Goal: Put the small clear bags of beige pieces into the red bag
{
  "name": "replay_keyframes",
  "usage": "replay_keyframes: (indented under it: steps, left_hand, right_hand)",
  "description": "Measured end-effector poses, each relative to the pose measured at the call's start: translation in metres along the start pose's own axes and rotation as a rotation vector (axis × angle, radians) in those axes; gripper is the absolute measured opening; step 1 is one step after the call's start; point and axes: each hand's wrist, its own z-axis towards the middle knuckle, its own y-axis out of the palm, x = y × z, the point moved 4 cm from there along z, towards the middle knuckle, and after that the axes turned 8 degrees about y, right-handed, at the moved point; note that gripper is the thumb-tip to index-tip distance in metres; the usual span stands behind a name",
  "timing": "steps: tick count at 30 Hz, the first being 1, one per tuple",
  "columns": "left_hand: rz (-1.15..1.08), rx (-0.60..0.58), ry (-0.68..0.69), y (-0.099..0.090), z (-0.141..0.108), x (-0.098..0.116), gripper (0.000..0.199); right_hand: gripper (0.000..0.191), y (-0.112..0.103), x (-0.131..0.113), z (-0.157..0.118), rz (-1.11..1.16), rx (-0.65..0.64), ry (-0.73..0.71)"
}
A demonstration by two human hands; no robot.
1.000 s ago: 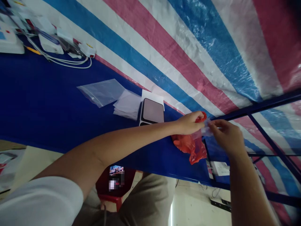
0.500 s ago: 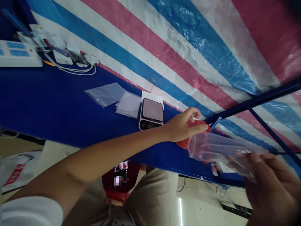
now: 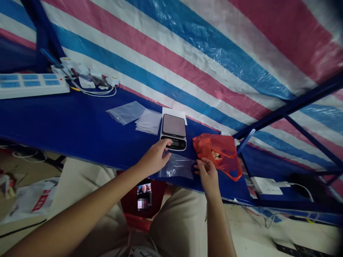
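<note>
A small digital scale with a bare weighing plate stands on the blue table. My left hand is at its front left corner, a finger on the control panel and the fingers apart. In front of the scale lies a clear plastic bag, flat near the table edge. My right hand is at the bag's right end with its fingers loosely curled; whether they grip the bag is unclear. Just beyond it sits an open red plastic bag, something pale showing inside.
Clear zip bags and a white stack lie left of the scale. A power strip and cabled chargers are at the back left. A phone rests below the table edge; a metal frame stands right.
The clear bag has come down from the air onto the table. My left hand has moved from the red bag to the scale, and my right hand has moved left, beside the clear bag.
</note>
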Motion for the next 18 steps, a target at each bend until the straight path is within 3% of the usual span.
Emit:
replay_keyframes:
  steps: [4, 8, 11, 14, 18]
  left_hand:
    - [0.204, 0.048, 0.164, -0.001, -0.006, 0.009, 0.024]
    - [0.333, 0.104, 0.265, -0.012, -0.015, 0.031, 0.015]
    - [0.406, -0.077, 0.341, -0.014, -0.029, 0.047, 0.025]
    - [0.529, -0.306, 0.375, -0.005, -0.049, 0.046, 0.042]
    - [0.637, -0.389, 0.312, 0.012, -0.063, 0.029, 0.052]
  right_hand:
    - [0.051, 0.007, 0.002, -0.013, -0.265, 0.020, -0.190]
    - [0.043, 0.016, 0.005, -0.024, -0.488, 0.065, -0.296]
    - [0.040, 0.018, 0.005, -0.018, -0.544, 0.065, -0.332]
    - [0.041, 0.011, -0.003, -0.009, -0.544, 0.039, -0.335]
    - [0.040, 0.007, -0.034, -0.036, -0.560, 0.133, -0.417]
